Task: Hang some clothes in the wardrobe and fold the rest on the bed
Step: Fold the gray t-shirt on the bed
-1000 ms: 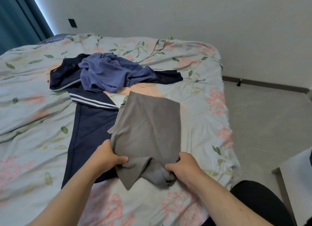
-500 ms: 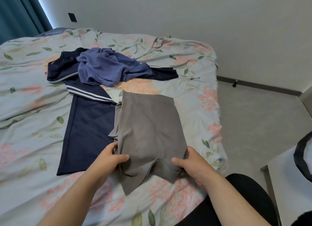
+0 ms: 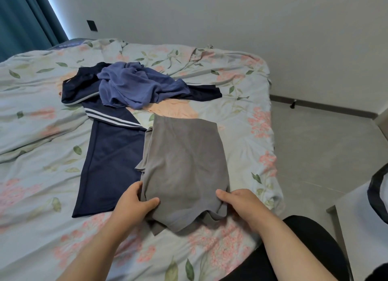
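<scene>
At the far left a teal curtain [image 3: 27,18] hangs beside the bed [image 3: 31,150], whose floral cover is rumpled. On it, left of centre, a navy garment with white stripes [image 3: 109,165] lies spread flat, and a crumpled blue garment [image 3: 136,87] sits heaped on its far end. Just right of the navy piece lies the grey garment [image 3: 184,161], partly folded, its left edge overlapping the navy cloth and its near end bunched into loose flaps.

The left hand [image 3: 134,203] pinches the grey garment's near left edge, thumb on top. The right hand [image 3: 241,201] grips the near right corner, fingers curled into the fabric. The two hands are apart, one at each side of the cloth.

The likely trouble lies in that bunched near end: if the next fold goes over it unsmoothed, creases would be pressed in and the stack would sit lopsided. The thin fabric looks slippery, so the layers could slide apart when lifted. Dragging it could also pull the navy piece askew. At the far right, a pale surface [image 3: 361,228] stands beyond the bed edge.
</scene>
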